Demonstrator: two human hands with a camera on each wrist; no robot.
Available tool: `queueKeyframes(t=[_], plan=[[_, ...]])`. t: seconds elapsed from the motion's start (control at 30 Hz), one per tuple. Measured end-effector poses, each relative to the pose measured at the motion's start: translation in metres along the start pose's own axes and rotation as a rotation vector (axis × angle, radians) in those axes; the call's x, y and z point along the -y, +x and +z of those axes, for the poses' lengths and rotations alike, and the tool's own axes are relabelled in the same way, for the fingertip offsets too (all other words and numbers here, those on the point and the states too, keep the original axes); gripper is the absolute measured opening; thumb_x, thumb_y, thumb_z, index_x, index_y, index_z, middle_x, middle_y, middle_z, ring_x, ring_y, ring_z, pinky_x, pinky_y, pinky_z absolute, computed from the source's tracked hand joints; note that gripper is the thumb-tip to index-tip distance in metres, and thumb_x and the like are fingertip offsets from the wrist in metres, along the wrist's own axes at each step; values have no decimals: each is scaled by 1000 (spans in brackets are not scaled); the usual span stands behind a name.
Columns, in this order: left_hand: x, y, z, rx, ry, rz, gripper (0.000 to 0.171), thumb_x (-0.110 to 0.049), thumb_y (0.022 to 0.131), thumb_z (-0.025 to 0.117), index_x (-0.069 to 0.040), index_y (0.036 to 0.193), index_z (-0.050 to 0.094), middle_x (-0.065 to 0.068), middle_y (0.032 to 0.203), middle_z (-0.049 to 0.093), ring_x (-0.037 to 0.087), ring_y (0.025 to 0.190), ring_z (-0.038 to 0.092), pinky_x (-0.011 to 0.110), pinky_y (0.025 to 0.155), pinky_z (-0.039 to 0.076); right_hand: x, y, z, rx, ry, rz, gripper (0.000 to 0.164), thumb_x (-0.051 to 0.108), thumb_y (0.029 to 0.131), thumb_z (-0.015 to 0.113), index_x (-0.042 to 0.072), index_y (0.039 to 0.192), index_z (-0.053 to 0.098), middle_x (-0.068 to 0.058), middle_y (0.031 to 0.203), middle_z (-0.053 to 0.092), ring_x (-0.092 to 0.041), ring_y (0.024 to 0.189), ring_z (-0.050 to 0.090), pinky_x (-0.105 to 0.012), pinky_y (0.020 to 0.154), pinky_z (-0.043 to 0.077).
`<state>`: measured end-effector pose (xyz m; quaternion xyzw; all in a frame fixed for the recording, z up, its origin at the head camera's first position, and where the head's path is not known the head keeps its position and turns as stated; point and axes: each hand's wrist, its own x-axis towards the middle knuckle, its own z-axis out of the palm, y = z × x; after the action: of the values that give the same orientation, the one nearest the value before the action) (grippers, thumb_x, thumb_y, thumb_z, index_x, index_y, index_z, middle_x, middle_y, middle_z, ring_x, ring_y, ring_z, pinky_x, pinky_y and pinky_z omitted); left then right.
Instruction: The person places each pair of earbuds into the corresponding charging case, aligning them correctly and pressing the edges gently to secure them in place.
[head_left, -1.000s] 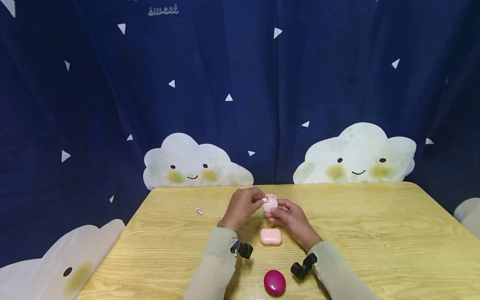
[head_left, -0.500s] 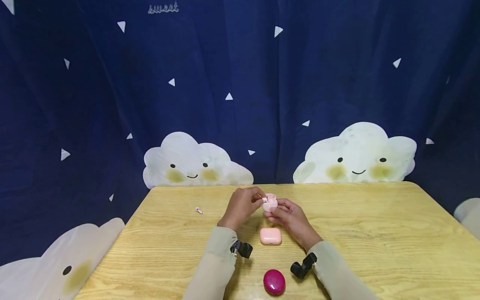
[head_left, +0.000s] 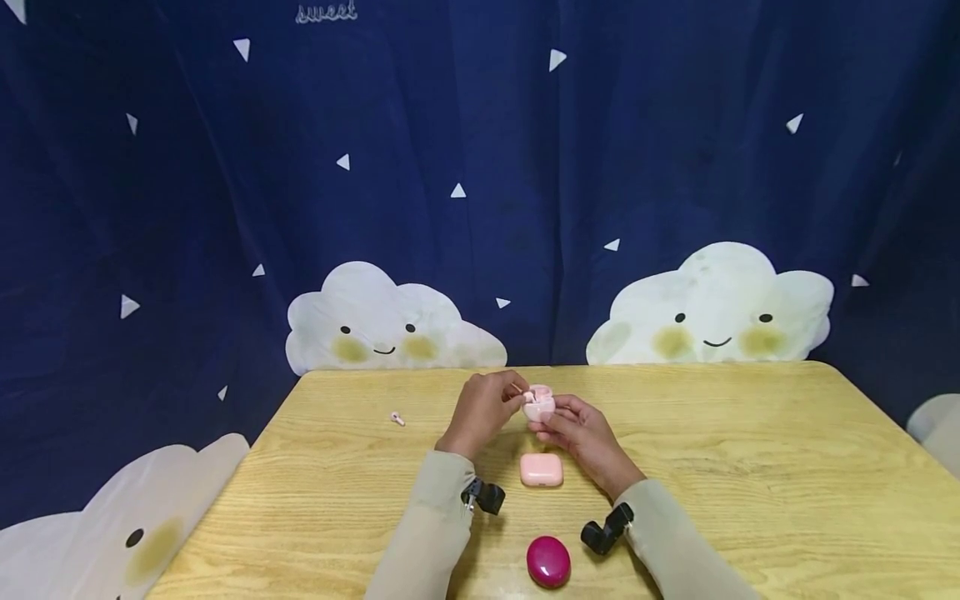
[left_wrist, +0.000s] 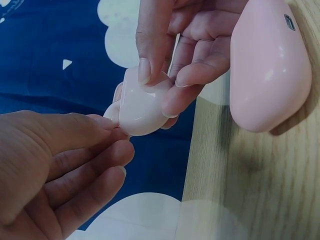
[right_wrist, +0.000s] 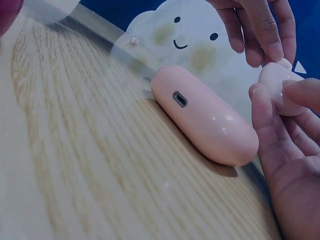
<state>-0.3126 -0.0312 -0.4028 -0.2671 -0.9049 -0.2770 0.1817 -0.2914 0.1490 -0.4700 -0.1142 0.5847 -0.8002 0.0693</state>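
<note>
Over the far part of the table, my right hand (head_left: 588, 442) holds a small, pale pink earbud case (head_left: 538, 408) with its lid raised. Thumb and fingers grip the case's rounded body in the left wrist view. My left hand (head_left: 483, 412) is at the left side of the case, thumb and index finger pinching a pale pink earbud (left_wrist: 113, 111) right at its opening. Fingertips hide part of this earbud. Another earbud (head_left: 397, 419) lies on the table to the left. Below the hands sits a larger pink earbud case (head_left: 542, 470), closed, its charging port facing me.
A glossy magenta oval case (head_left: 548, 562) lies near the front of the wooden table (head_left: 750, 467). Behind the table hangs a dark blue curtain (head_left: 405, 108) with clouds and white triangles. Each wrist wears a black camera mount (head_left: 486, 497).
Both hands stay at the small case in nearly the same pose. The head view has tilted slightly, so the table sits a little higher in the picture.
</note>
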Motion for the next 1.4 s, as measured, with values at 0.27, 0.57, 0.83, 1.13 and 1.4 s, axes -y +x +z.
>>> queueKeyframes(t=[0.27,0.57,0.83,1.13,1.4], plan=[[1,-2,1,0,-16,-38,9,-17,77,71,-17,85,66,-8,72,67,-1,65,59,17,60,45,-3,-1,1,-16,3,26,45,13,87,59,-6,122,38,-23,111,57,-32,98,59,-40,85,47],[4,-4,2,-20,-28,-36,7,-16,76,71,-17,82,66,-7,71,67,-1,64,60,17,58,45,-3,-3,2,-19,14,29,45,12,87,59,-7,122,38,-22,111,57,-33,99,59,-39,84,48],[5,-3,2,-22,-10,-24,5,-17,77,70,-19,81,67,-8,72,67,0,64,60,18,59,45,-4,-2,1,-23,19,22,44,13,87,59,-6,122,39,-22,110,58,-34,98,59,-38,83,48],[4,-2,1,-32,44,13,5,-19,77,71,-21,79,68,-11,72,66,-2,64,58,19,60,45,-3,-1,0,-16,14,10,46,13,86,60,-7,122,39,-23,110,57,-36,100,58,-37,83,49],[4,-1,-1,-36,56,-11,5,-18,76,71,-21,80,68,-11,71,66,0,62,57,19,58,44,-3,-1,0,-42,24,3,42,11,87,59,-6,120,41,-20,107,60,-34,97,59,-36,82,49]])
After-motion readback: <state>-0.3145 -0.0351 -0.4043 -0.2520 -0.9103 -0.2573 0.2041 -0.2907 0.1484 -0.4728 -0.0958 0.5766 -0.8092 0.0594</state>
